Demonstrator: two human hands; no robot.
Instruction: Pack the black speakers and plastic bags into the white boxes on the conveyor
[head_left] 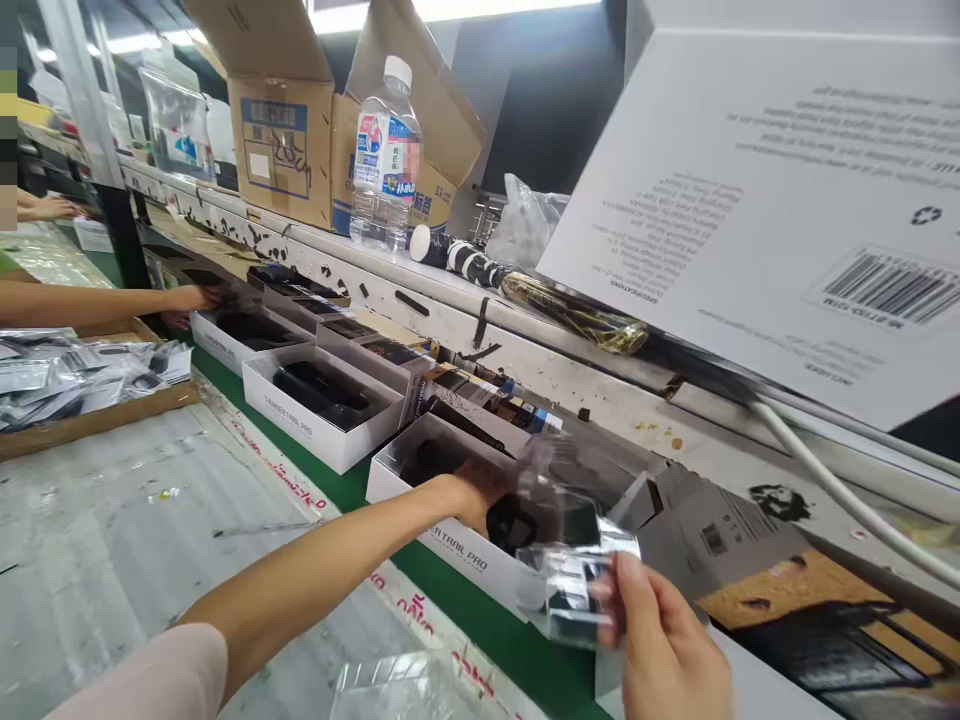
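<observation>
Nearest me, my right hand (671, 640) has its grip closed on a clear plastic packet (574, 597), pinched between thumb and fingers, with dark and silvery parts showing through it. The packet is blurred, at the right end of an open white TRAIL PRO box (456, 545). A loose piece of clear plastic (394, 688) lies on the pale worktop (247, 540) at the bottom of my view.

My left hand (480, 492) reaches down into the white TRAIL PRO box, beside a black item (513, 524) inside; my fingertips are hidden, so I cannot tell how wide that grip is. The box sits on a green belt (352, 488). To my right stands a printed carton (757, 545) with an open white flap (795, 200) bearing a barcode.

Further along the belt, a second white box (300, 412) holds a dark item, with another white box (217, 338) beyond it. To the left, a shallow cardboard tray (97, 432) holds many flat packets (75, 375). On the ledge behind stand a plastic bottle (384, 160) and an open cardboard box (281, 150). At far left, another person's hand (191, 300) reaches toward the row of boxes.
</observation>
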